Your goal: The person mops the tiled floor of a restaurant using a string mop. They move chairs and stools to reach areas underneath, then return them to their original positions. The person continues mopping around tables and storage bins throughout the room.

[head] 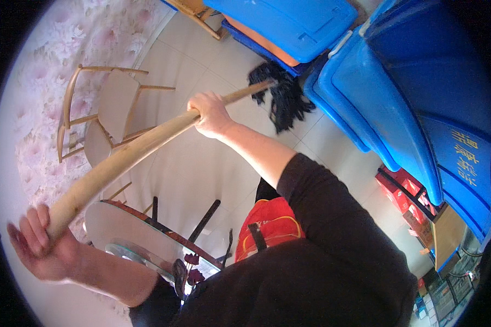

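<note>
A mop's long wooden handle [127, 157] slants across the view from lower left to upper right. Around its near upper end curl the fingers of my left hand [51, 247], with the butt against the palm. My right hand [210, 114] grips the shaft farther down. The black strand mop head [284, 96] rests on the tiled floor, spread against the foot of blue plastic bins. Part of the head is in their shadow.
Large blue bins [376, 90] rise at right. A chair [114, 106] stands by the flowered wall [37, 135]. A glass-topped table [135, 229] is at lower left, near dark red flowers [194, 276]. Red boxes [405, 192] sit at right. Below me hangs red cloth [270, 222].
</note>
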Demonstrator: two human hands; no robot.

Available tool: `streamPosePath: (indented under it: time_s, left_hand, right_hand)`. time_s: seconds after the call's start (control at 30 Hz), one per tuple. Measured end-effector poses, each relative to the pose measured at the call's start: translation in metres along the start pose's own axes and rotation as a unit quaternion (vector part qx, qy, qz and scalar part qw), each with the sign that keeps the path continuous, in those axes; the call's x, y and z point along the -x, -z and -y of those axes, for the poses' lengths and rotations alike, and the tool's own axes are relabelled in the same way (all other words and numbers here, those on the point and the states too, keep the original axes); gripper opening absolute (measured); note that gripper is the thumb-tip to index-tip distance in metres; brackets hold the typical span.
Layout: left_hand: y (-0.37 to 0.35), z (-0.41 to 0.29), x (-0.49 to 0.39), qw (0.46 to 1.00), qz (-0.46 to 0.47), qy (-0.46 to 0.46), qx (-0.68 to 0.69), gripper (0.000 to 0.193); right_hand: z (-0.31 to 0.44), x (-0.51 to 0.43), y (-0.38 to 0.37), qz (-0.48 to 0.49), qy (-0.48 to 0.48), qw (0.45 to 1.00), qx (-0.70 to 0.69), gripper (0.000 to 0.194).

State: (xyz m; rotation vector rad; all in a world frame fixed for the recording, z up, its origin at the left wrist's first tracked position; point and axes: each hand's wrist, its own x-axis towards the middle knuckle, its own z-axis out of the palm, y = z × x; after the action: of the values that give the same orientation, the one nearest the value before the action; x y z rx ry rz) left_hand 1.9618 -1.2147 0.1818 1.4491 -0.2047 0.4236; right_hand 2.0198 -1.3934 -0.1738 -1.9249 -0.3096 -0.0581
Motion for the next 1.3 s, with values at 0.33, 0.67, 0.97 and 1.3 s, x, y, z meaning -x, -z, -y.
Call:
streamPosePath:
  time_s: [0.33,0.67,0.97,1.3]
  left_hand:
    - [-0.035,-0.003,0.104,0.967,-0.161,-0.114,-0.159,0.031]
    - [-0.038,0.001,0.062,0.999,0.027,-0.002,-0.021,0.035]
    - [-0.074,0.063,0.052,0.974,0.135,0.118,0.141,0.036]
    - [0.003,-0.018,0.021,0.998,0.056,0.014,0.024,0.019]
  right_hand:
    - [-0.017,0.018,0.017,0.228,0.042,0.972,0.037,0.016]
    - [-0.01,0.113,0.076,0.069,-0.047,0.996,0.014,0.012]
    - [-0.024,0.173,0.086,-0.114,-0.158,0.978,0.069,0.019]
    - [0.016,0.05,-0.002,-0.023,0.008,1.0,-0.013,0.017]
